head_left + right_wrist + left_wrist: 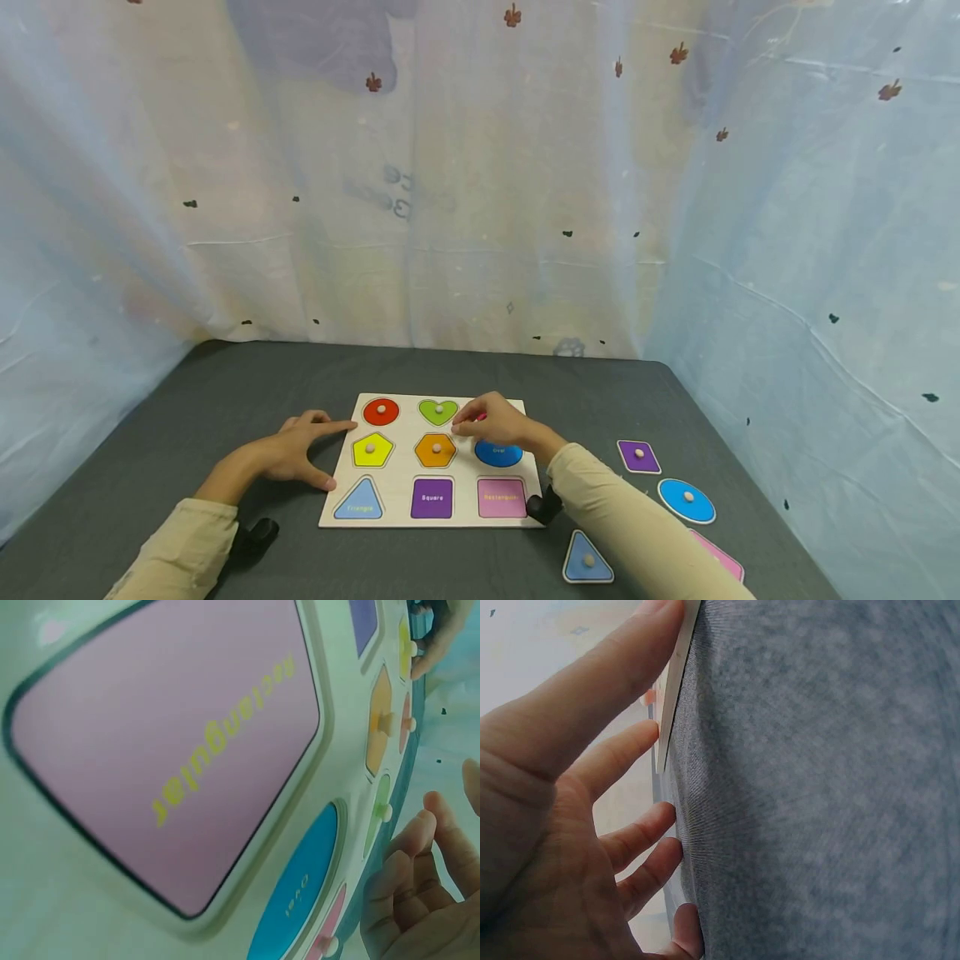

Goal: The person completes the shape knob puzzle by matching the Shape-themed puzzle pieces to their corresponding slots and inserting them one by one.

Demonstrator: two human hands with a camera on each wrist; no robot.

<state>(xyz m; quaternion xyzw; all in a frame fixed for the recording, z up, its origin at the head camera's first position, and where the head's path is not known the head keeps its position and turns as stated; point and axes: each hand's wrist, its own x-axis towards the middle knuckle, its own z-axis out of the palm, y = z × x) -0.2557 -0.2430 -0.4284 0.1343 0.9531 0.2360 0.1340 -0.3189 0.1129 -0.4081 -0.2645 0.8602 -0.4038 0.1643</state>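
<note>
1. Puzzle board (396, 500) flat on bench (255, 375). Printed slots: "Triangle" (359, 495), "Square" (432, 510), "Rectangular" (150, 720), "Oval" (498, 458).
2. Left hand (296, 450) spread, thumb and index at board's left edge.
3. Right hand (495, 419) over board, fingers loosely curled, near green heart (431, 407).

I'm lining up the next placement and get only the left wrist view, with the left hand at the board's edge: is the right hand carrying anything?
Observer: Seemingly not; the right wrist view shows nothing held in the right hand.
Operator: Which recesses have no piece in them?
Observer: Four show bare printed names in the head view: the triangle recess, square recess, rectangle recess and oval recess.
Operator: Where are the loose pieces?
Observer: To the right of the board, on the gray cloth: the purple square piece, blue oval piece, blue triangle piece and a pink piece partly hidden by the right sleeve.
</note>
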